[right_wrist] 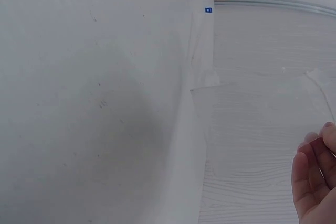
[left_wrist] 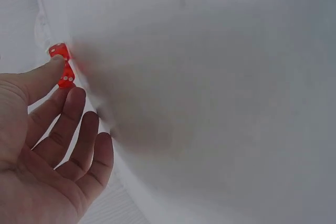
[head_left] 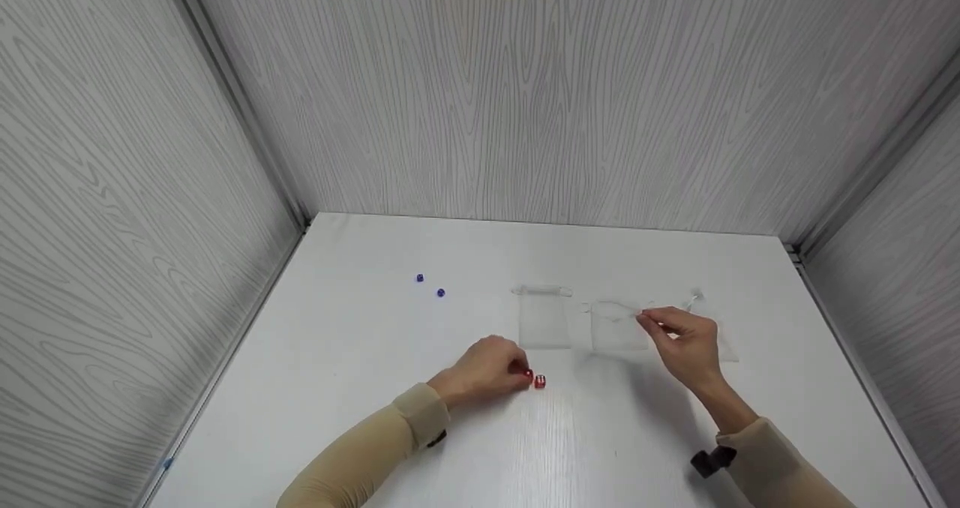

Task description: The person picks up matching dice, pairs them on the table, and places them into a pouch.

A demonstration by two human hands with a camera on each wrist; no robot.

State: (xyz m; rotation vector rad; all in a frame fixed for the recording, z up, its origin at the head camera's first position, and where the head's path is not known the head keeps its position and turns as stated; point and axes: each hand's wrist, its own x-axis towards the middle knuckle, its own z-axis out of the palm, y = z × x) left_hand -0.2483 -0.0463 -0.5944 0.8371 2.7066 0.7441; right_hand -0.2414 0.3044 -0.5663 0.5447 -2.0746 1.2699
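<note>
My left hand [head_left: 484, 369] is low over the table, thumb and fingertips pinching a red die [left_wrist: 66, 76]. Right beside it sits a second red die [head_left: 540, 381] with white pips, close to the fingertips. My right hand [head_left: 686, 343] pinches the upper edge or string of a clear drawstring pouch [head_left: 619, 334]; which of the two is hard to tell. That pouch looks flat and see-through. To its left lies another clear pouch [head_left: 544, 322] with its top edge gathered. A third clear pouch [head_left: 727, 349] is partly hidden behind my right hand.
Two small blue dice [head_left: 420, 278] [head_left: 441, 293] lie farther back on the left of the white table [head_left: 360, 358]. Grey wood-grain panels [head_left: 480, 103] enclose the table at the back and both sides.
</note>
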